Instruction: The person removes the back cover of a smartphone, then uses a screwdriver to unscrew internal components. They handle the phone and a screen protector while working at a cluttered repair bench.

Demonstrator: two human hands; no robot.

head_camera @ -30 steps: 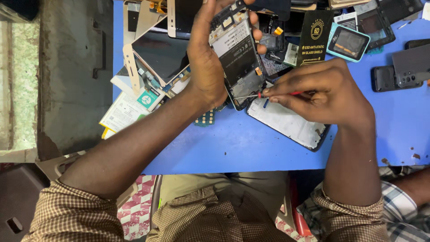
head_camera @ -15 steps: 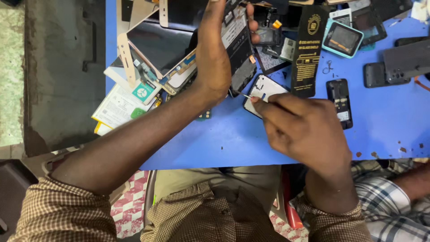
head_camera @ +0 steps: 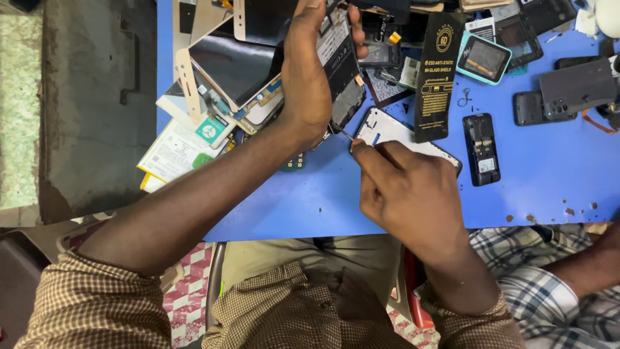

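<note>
Lowered right hand (head_camera: 410,194) grips a thin tool (head_camera: 347,135); left hand (head_camera: 310,77) grasps opened phone (head_camera: 342,68) amid parts.

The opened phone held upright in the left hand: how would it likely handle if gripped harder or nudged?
The opened phone looks thin and flat, so probably light and fairly stiff. Its back is off and inner parts show, so squeezing could likely damage them. The left hand holds it raised by its edges above the blue table; a nudge might tilt it.

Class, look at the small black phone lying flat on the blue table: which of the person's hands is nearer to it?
Right. The right hand sits just beside the black phone, apart from it; the left hand is farther off, gripping an opened phone.
</note>
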